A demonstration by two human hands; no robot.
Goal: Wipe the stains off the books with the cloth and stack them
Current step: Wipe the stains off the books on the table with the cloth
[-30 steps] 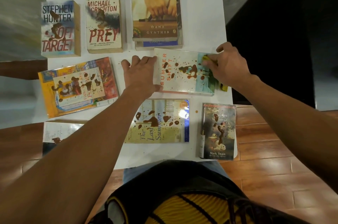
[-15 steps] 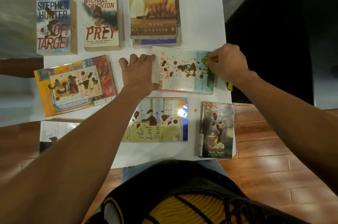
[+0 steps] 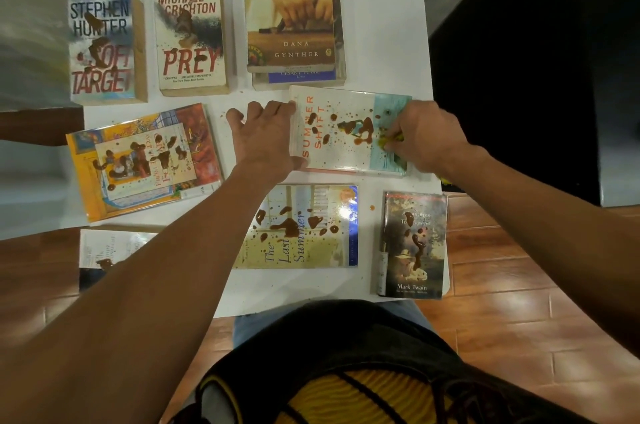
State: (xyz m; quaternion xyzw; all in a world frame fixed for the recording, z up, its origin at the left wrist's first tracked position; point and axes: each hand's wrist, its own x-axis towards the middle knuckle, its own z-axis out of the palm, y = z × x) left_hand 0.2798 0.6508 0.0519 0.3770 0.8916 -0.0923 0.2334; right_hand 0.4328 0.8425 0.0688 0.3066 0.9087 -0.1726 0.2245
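The stained Summer Shift book [image 3: 346,132] lies flat at centre right of the frame on the white desk [image 3: 381,25]. The left hand [image 3: 266,139] rests at its left edge, fingers straight and spread. The right hand [image 3: 426,139] presses a yellow cloth [image 3: 389,141] on the cover's right part, fingers curled round it. Other stained books lie around; a stack [image 3: 294,7] sits at upper centre.

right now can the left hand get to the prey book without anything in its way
Probably yes. The left hand rests flat at the edge of the Summer Shift book, and only bare white table lies between it and the Prey book just beyond.
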